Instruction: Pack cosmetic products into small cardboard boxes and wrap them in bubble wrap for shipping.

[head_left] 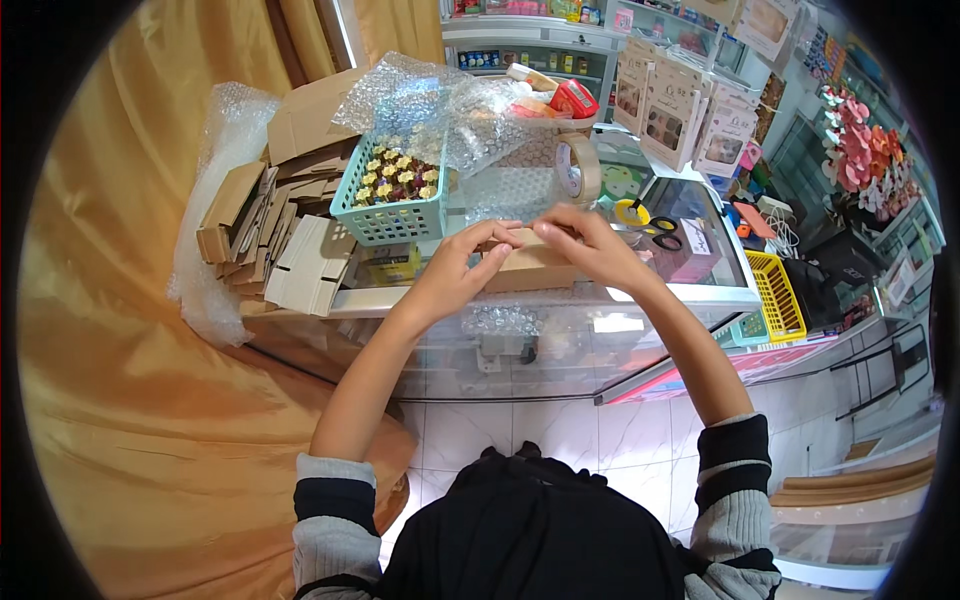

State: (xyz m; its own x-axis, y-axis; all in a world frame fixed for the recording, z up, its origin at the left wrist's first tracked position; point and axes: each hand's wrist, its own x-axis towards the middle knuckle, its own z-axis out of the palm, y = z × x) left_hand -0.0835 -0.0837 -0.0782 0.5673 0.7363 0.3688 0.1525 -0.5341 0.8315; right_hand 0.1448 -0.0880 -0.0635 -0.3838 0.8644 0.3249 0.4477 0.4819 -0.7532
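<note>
A small brown cardboard box (531,276) rests near the front edge of the glass display counter (600,294). My left hand (471,259) is at the box's left end, its fingers over the top. From the right, my right hand (583,238) reaches over the same box, fingers bent at its upper side. Both hands hide part of the box top, so whether its flaps are closed does not show. Behind the box stands a roll of tape (579,169) on its edge. Scissors with black handles (664,234) lie right of my right hand, beside a yellow tape roll (632,212).
A mint plastic basket (397,222) of small bottles with gold flower-shaped caps stands left, beside stacked folded cardboard (309,262). Bubble wrap (480,112) partly covers the basket and a tub behind. Packaged cosmetics (667,112) hang at the back right. A yellow basket (774,289) sits farther right.
</note>
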